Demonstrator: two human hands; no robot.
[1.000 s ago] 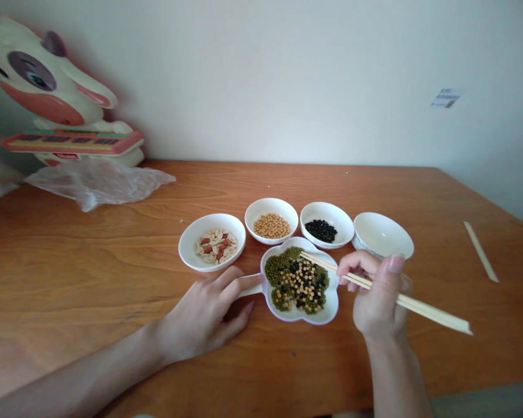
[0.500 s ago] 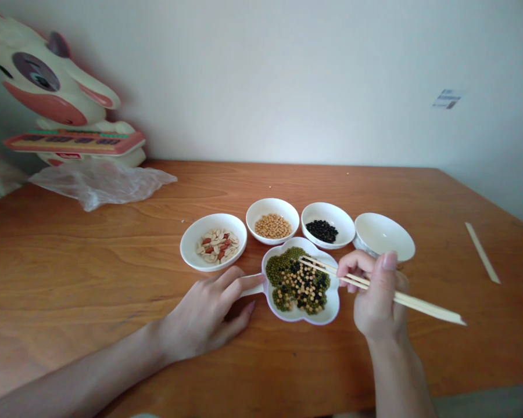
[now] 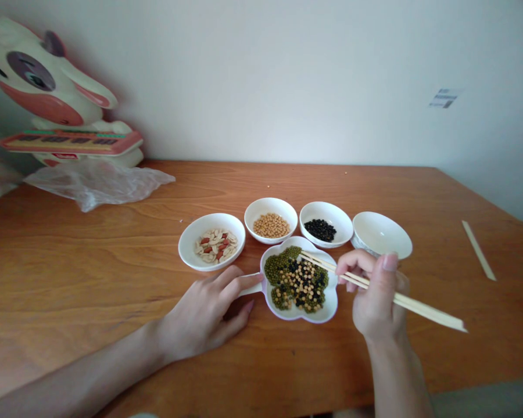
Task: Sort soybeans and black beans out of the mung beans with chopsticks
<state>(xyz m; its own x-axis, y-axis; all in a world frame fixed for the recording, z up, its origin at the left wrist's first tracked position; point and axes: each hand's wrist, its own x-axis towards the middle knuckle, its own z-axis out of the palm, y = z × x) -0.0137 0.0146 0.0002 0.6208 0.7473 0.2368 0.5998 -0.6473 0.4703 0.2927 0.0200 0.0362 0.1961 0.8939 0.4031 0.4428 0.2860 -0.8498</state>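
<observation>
My left hand (image 3: 215, 310) is closed on the handle of a white flower-shaped dish (image 3: 330, 307). Mixed green, black and tan beans (image 3: 298, 281) lie in that dish. A pair of chopsticks (image 3: 418, 306) is held in my right hand (image 3: 381, 296), with the tips among the green beans at the dish's upper part. Whether the tips pinch a bean is too small to tell. Behind the dish stand a bowl of peanuts (image 3: 211, 267), a bowl of tan soybeans (image 3: 270, 237), a bowl of black beans (image 3: 326, 241) and a white bowl with nothing visible inside (image 3: 381, 235).
A paper chopstick sleeve or flat strip (image 3: 479, 251) lies at the right of the wooden table (image 3: 91, 261). At the back left, a cow-shaped toy keyboard (image 3: 70, 139) stands behind a crumpled clear plastic bag (image 3: 98, 183). A white wall rises behind the table.
The chopstick tips have shifted slightly up within the dish, and their back ends have dipped a little. My left hand keeps its hold on the handle. The whole view has moved slightly.
</observation>
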